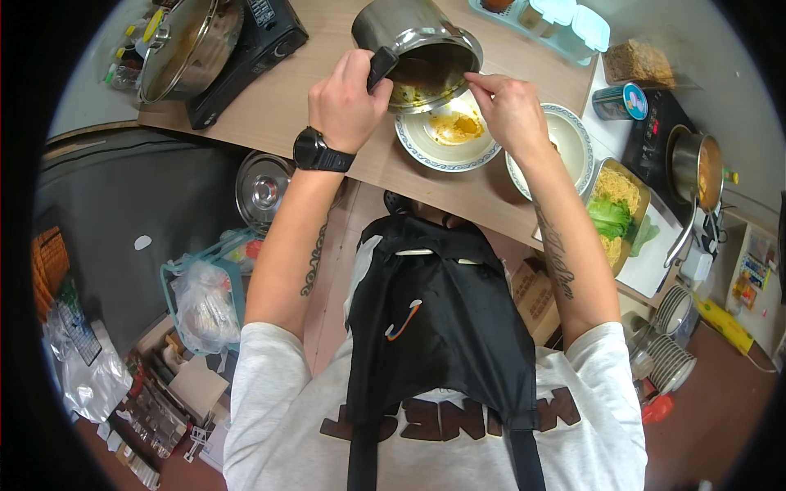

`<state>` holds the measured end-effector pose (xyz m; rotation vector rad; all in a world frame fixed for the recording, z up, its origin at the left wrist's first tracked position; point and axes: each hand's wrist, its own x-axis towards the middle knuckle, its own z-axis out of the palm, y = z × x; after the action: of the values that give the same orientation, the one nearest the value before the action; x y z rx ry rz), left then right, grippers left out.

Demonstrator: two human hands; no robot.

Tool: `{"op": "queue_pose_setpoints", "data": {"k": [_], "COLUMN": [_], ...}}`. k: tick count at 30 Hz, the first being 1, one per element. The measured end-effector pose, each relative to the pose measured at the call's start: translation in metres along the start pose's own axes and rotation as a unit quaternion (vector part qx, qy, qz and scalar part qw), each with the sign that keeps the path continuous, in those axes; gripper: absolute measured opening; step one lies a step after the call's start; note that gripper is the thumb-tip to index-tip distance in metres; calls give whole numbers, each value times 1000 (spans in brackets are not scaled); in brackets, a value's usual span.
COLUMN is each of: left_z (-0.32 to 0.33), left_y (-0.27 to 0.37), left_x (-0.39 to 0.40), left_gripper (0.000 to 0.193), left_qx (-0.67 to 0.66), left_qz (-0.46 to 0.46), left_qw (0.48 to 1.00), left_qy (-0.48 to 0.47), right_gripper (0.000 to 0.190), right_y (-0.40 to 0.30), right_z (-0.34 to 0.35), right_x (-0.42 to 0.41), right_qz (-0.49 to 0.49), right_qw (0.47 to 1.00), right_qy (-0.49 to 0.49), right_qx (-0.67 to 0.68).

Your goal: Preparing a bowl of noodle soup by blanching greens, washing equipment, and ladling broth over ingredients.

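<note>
My left hand grips the black handle of a stainless steel pot, which is tilted with its mouth towards me. Dark sauce with green and yellow bits clings inside it. At the pot's right rim are the pinched fingertips of my right hand; whether they hold a small thing there, I cannot tell. Below the mouth stands a white bowl with a blue patterned rim, holding some yellow-brown sauce. A second such bowl is partly hidden behind my right forearm.
A metal tray of noodles and lettuce lies at the right, near a saucepan on an induction cooker. A large lidded pot stands on a portable stove at upper left. Lidded containers line the back.
</note>
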<state>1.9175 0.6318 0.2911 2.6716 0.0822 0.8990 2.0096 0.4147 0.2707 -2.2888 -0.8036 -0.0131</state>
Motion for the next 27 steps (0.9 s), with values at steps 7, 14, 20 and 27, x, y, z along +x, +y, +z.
{"op": "queue_pose_setpoints", "data": {"k": [7, 14, 20, 27], "left_z": [9, 16, 17, 19], "left_y": [12, 20, 26, 31], "left_x": [-1, -6, -11, -17], "left_gripper": [23, 24, 24, 24], "left_qx": [-17, 3, 8, 18], "left_qz": [61, 59, 62, 61], "left_qw": [998, 998, 998, 998], "left_qy": [13, 16, 5, 1], "right_gripper": [18, 19, 20, 18], "right_y": [19, 30, 39, 42], "right_z": [2, 2, 4, 6], "right_x": [-2, -1, 0, -2], "right_qz": [11, 13, 6, 8], "right_qw": [999, 999, 998, 997], "right_qy": [-5, -15, -12, -3], "right_qx": [37, 46, 58, 81]}}
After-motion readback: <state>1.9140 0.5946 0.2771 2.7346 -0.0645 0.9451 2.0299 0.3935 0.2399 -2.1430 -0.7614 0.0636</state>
